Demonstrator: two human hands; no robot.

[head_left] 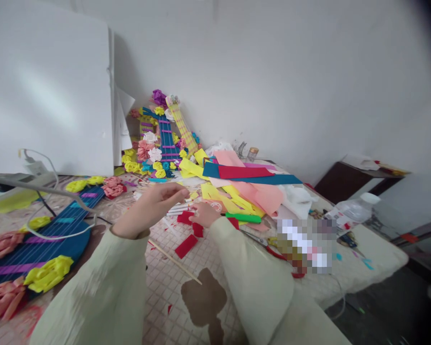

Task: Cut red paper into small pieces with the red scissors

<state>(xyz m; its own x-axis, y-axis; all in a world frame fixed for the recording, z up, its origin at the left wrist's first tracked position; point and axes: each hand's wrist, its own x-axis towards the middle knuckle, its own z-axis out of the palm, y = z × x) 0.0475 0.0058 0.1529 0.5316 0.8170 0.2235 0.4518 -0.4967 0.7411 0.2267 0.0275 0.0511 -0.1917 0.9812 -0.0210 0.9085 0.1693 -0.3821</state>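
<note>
My left hand (154, 207) hovers over the middle of the table, its fingers bent and pressed together; whatever is between them, if anything, is hidden. Just to its right is my right hand (205, 214), fingers closed at a small piece of red paper (185, 218). Another red paper piece (186, 246) lies flat on the tabletop nearer to me. White sticks (177, 209) lie between the two hands. A thin wooden stick (175, 261) stretches toward a brown patch (204, 297) in front of me.
On the left lies a blue guitar-shaped craft (57, 239) with paper flowers, crossed by a white cable (62, 237). Coloured paper sheets (251, 179), a green marker (243, 218), scissors (260, 241) and a plastic bottle (352, 211) are on the right. More decorated crafts (168, 139) lean against the wall.
</note>
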